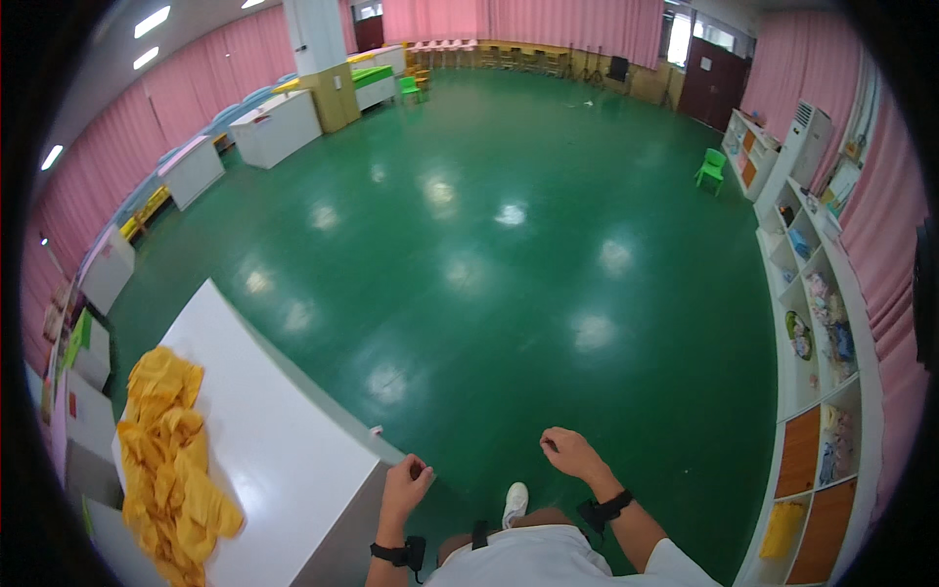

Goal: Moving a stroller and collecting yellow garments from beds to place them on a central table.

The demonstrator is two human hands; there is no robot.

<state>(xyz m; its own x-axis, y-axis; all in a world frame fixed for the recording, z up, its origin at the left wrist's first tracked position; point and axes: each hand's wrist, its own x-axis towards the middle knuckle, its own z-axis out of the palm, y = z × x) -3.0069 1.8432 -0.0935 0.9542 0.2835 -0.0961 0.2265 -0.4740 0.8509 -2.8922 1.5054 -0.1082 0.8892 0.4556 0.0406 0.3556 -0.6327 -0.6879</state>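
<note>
My left hand (pixel 408 483) hangs over the near right corner of a white table (pixel 279 421), its fingers loosely curled and nothing seen in them. Out over the green floor, my right hand (pixel 572 454) is also curled closed, with no object showing. Each wrist wears a black strap with a small box. On the table's left side lies a crumpled yellow cloth (pixel 171 460), well apart from my left hand.
White open shelves (pixel 822 323) with bags, cloths and orange panels run along the right. A green chair (pixel 711 170) stands farther off. White cabinets (pixel 276 132) and a pillar (pixel 323 68) are at the far left. Pink curtains line the walls around the green floor (pixel 509 293).
</note>
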